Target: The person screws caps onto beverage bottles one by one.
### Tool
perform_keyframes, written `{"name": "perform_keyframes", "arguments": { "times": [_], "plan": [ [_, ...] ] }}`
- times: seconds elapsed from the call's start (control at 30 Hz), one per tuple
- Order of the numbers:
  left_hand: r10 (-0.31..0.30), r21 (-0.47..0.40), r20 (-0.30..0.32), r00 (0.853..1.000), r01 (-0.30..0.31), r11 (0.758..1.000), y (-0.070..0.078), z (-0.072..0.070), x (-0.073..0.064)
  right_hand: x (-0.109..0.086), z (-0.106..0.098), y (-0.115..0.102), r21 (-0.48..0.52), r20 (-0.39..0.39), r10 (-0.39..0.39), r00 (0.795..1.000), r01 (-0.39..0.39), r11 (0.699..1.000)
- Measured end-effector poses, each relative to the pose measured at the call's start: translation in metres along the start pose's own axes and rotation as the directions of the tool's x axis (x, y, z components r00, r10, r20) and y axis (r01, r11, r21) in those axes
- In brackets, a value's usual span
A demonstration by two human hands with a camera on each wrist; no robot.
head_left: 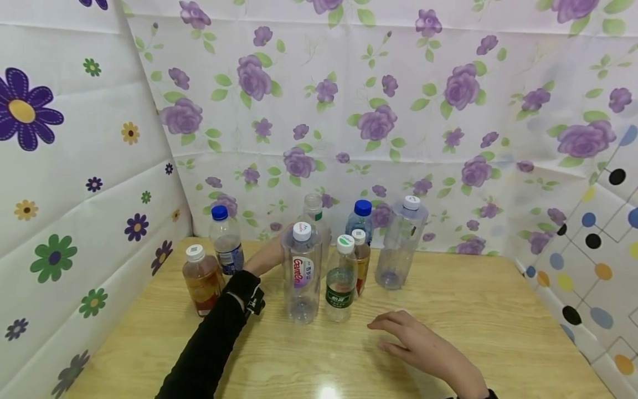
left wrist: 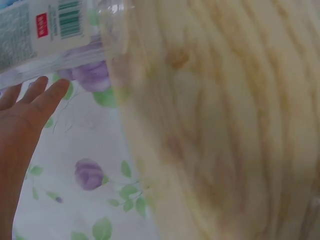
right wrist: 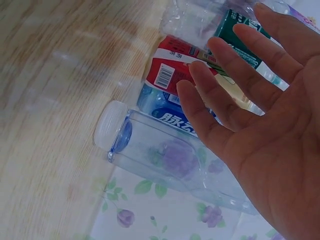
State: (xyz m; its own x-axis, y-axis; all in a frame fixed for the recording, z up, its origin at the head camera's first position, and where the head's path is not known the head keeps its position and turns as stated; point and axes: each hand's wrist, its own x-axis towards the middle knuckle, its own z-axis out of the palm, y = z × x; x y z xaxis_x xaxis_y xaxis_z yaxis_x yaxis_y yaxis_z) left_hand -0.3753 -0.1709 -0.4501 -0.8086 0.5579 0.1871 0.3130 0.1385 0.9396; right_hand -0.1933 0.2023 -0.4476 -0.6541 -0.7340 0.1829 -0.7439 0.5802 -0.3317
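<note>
In the head view my left hand (head_left: 274,252) reaches behind a tall clear bottle (head_left: 302,302) with a white cap and a pink-and-purple label. It is at a clear bottle without a cap (head_left: 313,204) at the back; the front bottle partly hides the hand. The left wrist view has extended fingers (left wrist: 37,97) at the side of a clear bottle with a barcode label (left wrist: 50,30); the thumb is out of sight. My right hand (head_left: 423,346) hovers over the table at the front right, fingers loosely extended, holding nothing. Nearest to it stands a green-labelled bottle (head_left: 340,299).
At the left stand an amber drink bottle (head_left: 204,282) and a blue-capped bottle (head_left: 227,244). Right of the middle are a red-labelled tea-coloured bottle (head_left: 363,260), a blue bottle (head_left: 362,221) and a large clear bottle (head_left: 399,249). Flowered sheets (head_left: 349,83) surround the wooden table (head_left: 478,299).
</note>
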Motion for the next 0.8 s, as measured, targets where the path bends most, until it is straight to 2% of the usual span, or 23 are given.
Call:
{"name": "perform_keyframes", "arguments": {
  "times": [0.23, 0.33, 0.43, 0.53, 0.63, 0.73, 0.8],
  "plan": [
    [0.015, -0.014, -0.045, 0.999, -0.016, 1.000, -0.004, 0.006, 0.001, 0.000, 0.000, -0.001, 0.015, 0.002, -0.017, 1.000, 0.017, 1.000],
    [0.036, 0.028, -0.085, 0.996, -0.033, 0.999, -0.001, 0.007, 0.001, -0.001, 0.000, -0.001, 0.012, 0.001, -0.014, 1.000, 0.014, 1.000],
    [0.057, 0.085, -0.155, 0.986, -0.044, 0.995, 0.005, 0.009, -0.001, -0.001, 0.001, -0.001, 0.011, 0.003, -0.006, 1.000, 0.006, 1.000],
    [0.076, 0.113, -0.243, 0.967, -0.050, 0.992, 0.012, 0.007, -0.003, -0.001, 0.001, -0.001, 0.013, 0.010, 0.005, 1.000, -0.005, 1.000],
    [0.063, 0.056, -0.328, 0.943, -0.047, 0.997, 0.027, 0.005, -0.007, -0.001, 0.001, -0.002, 0.014, 0.016, 0.014, 1.000, -0.014, 1.000],
    [0.063, 0.008, -0.379, 0.923, -0.065, 0.998, 0.055, 0.004, -0.017, -0.001, 0.000, -0.003, 0.013, 0.009, 0.005, 1.000, -0.005, 1.000],
    [0.082, 0.019, -0.408, 0.909, -0.082, 0.996, 0.075, 0.005, -0.026, -0.001, -0.001, -0.003, 0.011, 0.007, 0.002, 1.000, -0.002, 1.000]
  ]
}}
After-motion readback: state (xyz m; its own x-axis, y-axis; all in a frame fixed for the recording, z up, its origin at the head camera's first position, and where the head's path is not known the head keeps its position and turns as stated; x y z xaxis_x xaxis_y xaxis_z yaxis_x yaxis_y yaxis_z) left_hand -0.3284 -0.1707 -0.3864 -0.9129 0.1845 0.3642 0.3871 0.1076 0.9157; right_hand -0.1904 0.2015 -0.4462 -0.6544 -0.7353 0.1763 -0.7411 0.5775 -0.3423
